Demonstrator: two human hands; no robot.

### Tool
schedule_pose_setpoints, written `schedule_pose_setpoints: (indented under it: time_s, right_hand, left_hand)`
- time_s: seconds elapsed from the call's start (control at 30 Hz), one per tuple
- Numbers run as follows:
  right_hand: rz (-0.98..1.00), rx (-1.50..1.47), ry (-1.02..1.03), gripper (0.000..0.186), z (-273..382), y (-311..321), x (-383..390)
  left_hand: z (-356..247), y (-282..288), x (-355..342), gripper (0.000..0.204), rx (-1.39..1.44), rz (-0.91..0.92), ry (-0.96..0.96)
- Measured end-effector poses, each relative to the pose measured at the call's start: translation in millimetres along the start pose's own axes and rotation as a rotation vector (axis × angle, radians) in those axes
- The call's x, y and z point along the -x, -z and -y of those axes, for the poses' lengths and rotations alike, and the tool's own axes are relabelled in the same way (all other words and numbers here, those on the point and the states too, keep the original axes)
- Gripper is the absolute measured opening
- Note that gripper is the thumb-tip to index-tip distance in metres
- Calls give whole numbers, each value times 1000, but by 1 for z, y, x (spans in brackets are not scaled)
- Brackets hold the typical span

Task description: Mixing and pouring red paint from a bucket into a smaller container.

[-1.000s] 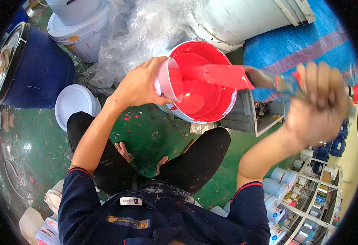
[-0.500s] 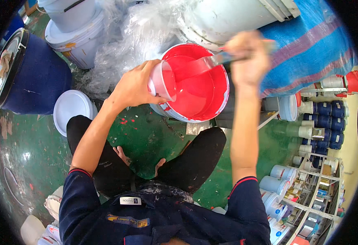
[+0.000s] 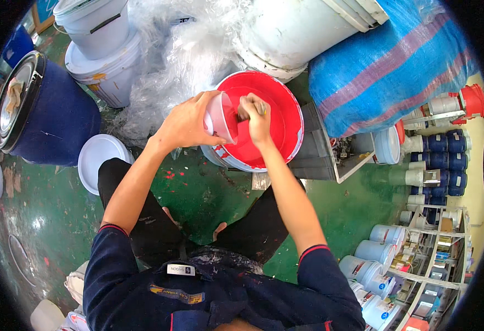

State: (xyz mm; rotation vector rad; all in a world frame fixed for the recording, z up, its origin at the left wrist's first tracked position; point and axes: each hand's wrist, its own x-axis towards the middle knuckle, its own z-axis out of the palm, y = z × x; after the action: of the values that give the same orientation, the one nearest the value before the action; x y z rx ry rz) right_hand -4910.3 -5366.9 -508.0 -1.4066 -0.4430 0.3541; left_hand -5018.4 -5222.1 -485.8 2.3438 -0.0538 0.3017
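One bucket (image 3: 300,138) of red paint (image 3: 278,144) sits just beyond the person's knees, and a clear plastic cup (image 3: 222,118) is held tilted over its left side, mouth facing right. The left hand (image 3: 185,122) grips the cup, fingers and thumb curled round the outside. The right hand (image 3: 256,122) is closed round the handle (image 3: 262,108) of a tool right beside the cup's mouth; the tool's far end is hidden, so I cannot tell whether it touches the cup.

Done well, this calls for the cup's mouth to stay inside the bucket's rim, so drips land in the paint. A light squeeze should suit the thin-looking cup; a hard one could buckle it. Short, slow strokes would likely spatter less near the loose plastic wrap (image 3: 181,60).
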Motion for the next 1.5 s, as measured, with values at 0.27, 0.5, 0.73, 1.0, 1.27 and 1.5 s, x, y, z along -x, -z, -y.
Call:
schedule_pose_setpoints:
  time_s: [0.27, 0.5, 0.73, 1.0, 1.27, 1.5]
  right_hand:
    - [79, -147, 295, 32, 149, 37, -19]
    - [234, -351, 445, 28, 208, 15, 46]
    - [-80, -254, 148, 28, -11, -2, -17]
    - [1, -226, 352, 26, 172, 35, -8]
    - [-281, -193, 445, 29, 82, -12, 34]
    - [-339, -257, 260, 31, 35, 33, -53]
  left_hand:
    - [12, -5, 8, 90, 108, -15, 34]
    - [17, -8, 5, 86, 72, -61, -25]
    - [15, -7, 6, 88, 73, -67, -17]
    - [20, -11, 11, 86, 98, -62, 30]
    - [21, -13, 10, 87, 41, -49, -42]
    - [16, -9, 11, 86, 69, -95, -44]
